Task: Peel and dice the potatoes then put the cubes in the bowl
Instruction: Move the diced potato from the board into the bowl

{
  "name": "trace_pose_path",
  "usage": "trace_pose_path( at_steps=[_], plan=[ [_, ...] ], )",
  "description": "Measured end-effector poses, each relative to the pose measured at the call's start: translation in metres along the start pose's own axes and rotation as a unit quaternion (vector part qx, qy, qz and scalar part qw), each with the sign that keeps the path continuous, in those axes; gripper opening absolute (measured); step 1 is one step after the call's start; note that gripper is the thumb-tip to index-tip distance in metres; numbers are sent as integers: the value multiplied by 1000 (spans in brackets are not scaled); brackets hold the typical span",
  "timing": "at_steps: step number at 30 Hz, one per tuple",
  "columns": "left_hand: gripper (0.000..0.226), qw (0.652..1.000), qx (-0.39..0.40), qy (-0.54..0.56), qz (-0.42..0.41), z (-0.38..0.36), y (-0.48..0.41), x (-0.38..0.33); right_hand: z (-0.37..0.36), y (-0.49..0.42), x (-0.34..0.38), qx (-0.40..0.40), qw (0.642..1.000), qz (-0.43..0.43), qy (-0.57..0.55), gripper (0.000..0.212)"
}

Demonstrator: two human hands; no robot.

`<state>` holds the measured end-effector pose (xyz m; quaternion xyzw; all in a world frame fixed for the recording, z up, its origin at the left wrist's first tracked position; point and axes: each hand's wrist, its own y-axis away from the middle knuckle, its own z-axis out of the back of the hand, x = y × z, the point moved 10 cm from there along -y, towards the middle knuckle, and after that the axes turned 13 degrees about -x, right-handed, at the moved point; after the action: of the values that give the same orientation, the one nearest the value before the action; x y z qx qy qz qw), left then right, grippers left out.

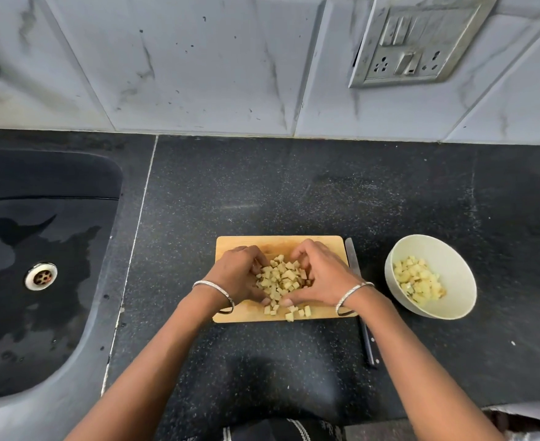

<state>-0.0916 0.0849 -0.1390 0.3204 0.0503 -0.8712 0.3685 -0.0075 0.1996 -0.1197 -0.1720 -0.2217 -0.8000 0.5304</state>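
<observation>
A heap of pale potato cubes (280, 279) lies on the wooden cutting board (313, 244) in the middle of the dark counter. My left hand (237, 275) and my right hand (322, 273) curl round the heap from either side, fingertips nearly meeting at the far side and thumbs at the near side. A few loose cubes (297, 312) sit at the board's near edge. To the right stands a white bowl (453, 256) holding more potato cubes (418, 283). A knife (359, 291) lies along the board's right edge, partly under my right wrist.
A black sink (39, 249) with a metal drain (41, 276) fills the left side. Grey marble-look tiles and a switch-and-socket plate (418, 43) form the back wall. Bare black counter (294, 192) lies behind the board.
</observation>
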Motion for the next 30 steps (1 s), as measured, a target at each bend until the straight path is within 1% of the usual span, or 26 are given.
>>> trace_pose_path(
  at_steps=[3, 7, 9, 12, 17, 20, 23, 27, 30],
  plan=[
    [79, 1000, -11, 19, 11, 11, 10, 9, 16, 16, -21, 4, 999, -33, 1, 84],
    [98, 999, 19, -15, 28, 7, 26, 11, 2, 44, -40, 70, 993, -82, 49, 105],
    [103, 999, 19, -36, 25, 2, 29, 3, -7, 47, -36, 53, 993, -81, 67, 108],
    [103, 998, 0, -64, 20, -3, 28, -7, -6, 39, -27, -15, 995, -81, 53, 99],
    [103, 996, -7, -83, 17, -11, 22, -12, -10, 24, -18, -45, 996, -72, -17, 89],
    [98, 998, -10, -53, 29, -11, 17, -10, -5, 18, -21, -42, 995, -75, -55, 85],
    [99, 999, -15, -32, 37, -11, 15, -9, 6, 16, -29, -44, 995, -78, -42, 84],
    [110, 999, -5, -32, 33, -13, 17, -17, 5, 15, -30, -26, 997, -76, -22, 82],
    [120, 998, 0, -62, 32, -16, 18, -24, -3, 14, -19, -10, 998, -64, -8, 89]
  ],
)
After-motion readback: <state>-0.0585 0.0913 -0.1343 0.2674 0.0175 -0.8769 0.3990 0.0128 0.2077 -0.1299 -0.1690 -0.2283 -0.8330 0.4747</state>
